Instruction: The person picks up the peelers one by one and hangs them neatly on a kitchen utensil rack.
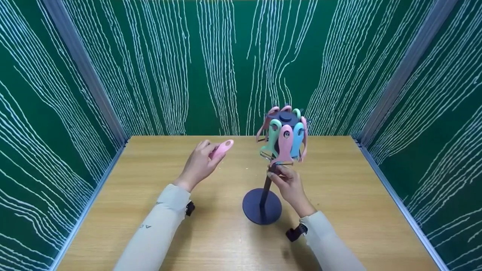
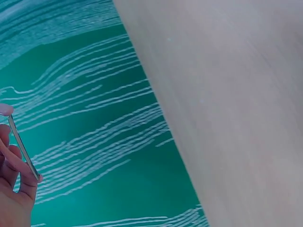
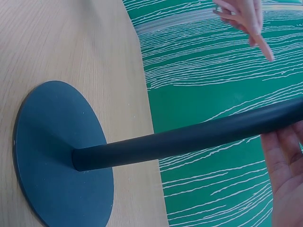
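A pink peeler (image 1: 223,148) is in my left hand (image 1: 199,162), its holed handle end pointing up and right. In the left wrist view the peeler's metal blade (image 2: 23,147) shows beside the fingers (image 2: 14,156). My right hand (image 1: 289,185) grips the dark pole (image 1: 266,191) of a display stand just below its head, fingertips (image 3: 271,146) against the pole in the right wrist view. Around the stand's top hang several peelers: a green one (image 1: 272,137), a pink one (image 1: 286,145) in front and a blue one (image 1: 298,139), with others behind partly hidden.
The stand's round dark base (image 1: 250,207) rests on the wooden table (image 1: 218,233). Green walls (image 1: 214,67) with white wavy lines rise behind and at both sides. Metal posts (image 1: 81,67) stand at the back corners.
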Action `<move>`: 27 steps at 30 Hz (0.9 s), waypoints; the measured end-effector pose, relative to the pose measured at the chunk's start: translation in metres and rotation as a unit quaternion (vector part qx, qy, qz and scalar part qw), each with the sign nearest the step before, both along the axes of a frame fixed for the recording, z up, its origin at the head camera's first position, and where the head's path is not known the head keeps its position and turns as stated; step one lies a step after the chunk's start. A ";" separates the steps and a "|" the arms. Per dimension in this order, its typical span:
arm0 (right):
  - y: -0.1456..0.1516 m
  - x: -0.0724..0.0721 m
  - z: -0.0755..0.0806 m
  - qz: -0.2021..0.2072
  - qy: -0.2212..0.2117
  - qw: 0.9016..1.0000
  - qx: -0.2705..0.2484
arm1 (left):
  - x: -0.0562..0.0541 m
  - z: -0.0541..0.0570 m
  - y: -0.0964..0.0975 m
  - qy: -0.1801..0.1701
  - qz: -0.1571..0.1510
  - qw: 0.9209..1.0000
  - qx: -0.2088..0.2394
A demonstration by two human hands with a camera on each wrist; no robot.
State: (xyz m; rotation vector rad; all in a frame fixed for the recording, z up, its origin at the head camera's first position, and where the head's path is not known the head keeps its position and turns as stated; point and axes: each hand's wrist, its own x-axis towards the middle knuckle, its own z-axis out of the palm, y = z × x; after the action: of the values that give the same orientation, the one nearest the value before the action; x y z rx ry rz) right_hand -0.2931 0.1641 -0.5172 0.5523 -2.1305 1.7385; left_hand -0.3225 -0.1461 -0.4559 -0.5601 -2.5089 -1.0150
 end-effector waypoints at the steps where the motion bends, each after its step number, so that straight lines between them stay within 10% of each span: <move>1: -0.001 0.000 0.000 0.002 0.004 1.000 -0.003 | 0.000 0.003 0.001 0.007 -0.003 1.000 -0.001; 27: -0.001 0.000 0.001 0.001 0.019 1.000 0.003 | 0.013 0.060 0.030 0.095 -0.072 0.993 0.027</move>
State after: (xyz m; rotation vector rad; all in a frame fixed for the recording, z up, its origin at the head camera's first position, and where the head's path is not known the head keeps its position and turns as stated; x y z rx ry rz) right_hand -0.2931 0.1633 -0.5164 0.5846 -2.1111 1.7101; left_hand -0.3099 -0.1161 -0.3963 -0.7932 -2.2954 -1.0254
